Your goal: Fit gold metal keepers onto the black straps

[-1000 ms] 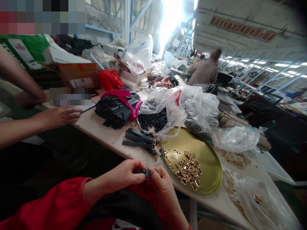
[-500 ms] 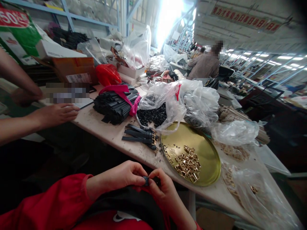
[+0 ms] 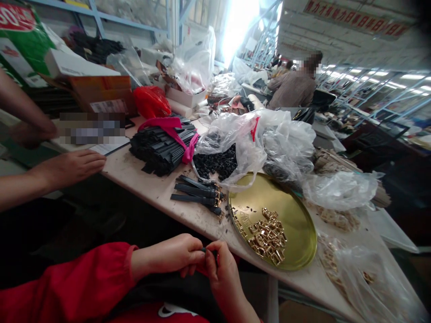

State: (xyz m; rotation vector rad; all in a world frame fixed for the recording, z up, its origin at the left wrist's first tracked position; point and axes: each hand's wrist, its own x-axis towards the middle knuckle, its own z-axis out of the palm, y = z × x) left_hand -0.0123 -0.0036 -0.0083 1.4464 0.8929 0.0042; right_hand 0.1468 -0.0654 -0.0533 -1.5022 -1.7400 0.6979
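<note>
Above my lap, my left hand (image 3: 173, 255) and my right hand (image 3: 222, 269) meet fingertip to fingertip. Between them they pinch a black strap (image 3: 203, 249), of which only a short dark bit shows; the fingers cover the rest. Just past my hands stands a round gold tray (image 3: 298, 224) with a heap of gold buckles (image 3: 269, 240) on its near side. Left of the tray lies a small group of black straps (image 3: 195, 194) with gold buckles at their right ends. Behind them, an open plastic bag holds many small black pieces (image 3: 218, 163).
A thick bundle of black strips (image 3: 155, 150) tied with a pink band lies on the table (image 3: 144, 193). Another person's hand (image 3: 72, 166) rests at the left edge. Clear plastic bags (image 3: 340, 188) sit at the right. A cardboard box (image 3: 101, 96) stands at the back left.
Both my hands have turned a little and closed in tighter, so less of the strap shows. The view has shifted slightly. The things on the table stay put.
</note>
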